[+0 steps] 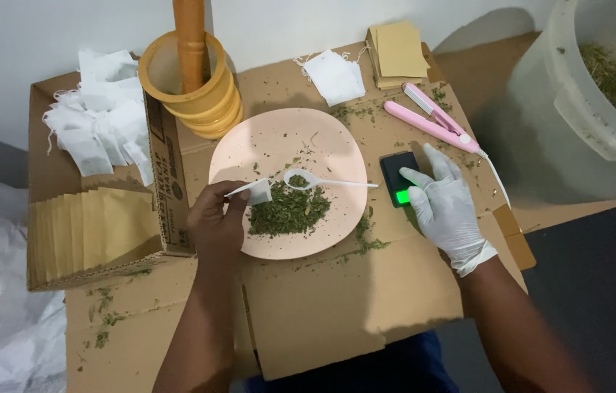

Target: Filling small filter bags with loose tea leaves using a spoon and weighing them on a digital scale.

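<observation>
A pale pink plate (272, 142) lies on flattened cardboard with a heap of dried green herb (290, 211) on it. A white plastic spoon (322, 182) rests on the plate with some herb in its bowl. My bare left hand (215, 222) pinches a small white filter bag (256, 191) at the plate's left edge. My right hand (442, 207), in a white glove, lies on a small black pocket scale (399, 175) with a green lit display, fingers spread and pressing on it.
A cardboard box at left holds white filter bags (97, 124) and tan envelopes (93, 229). Stacked yellow bowls (195, 98) with a wooden post stand behind the plate. A pink sealing tool (432, 124), more bags (336, 76), tan envelopes (397, 51) and a big translucent tub of herb (599, 94) are at right.
</observation>
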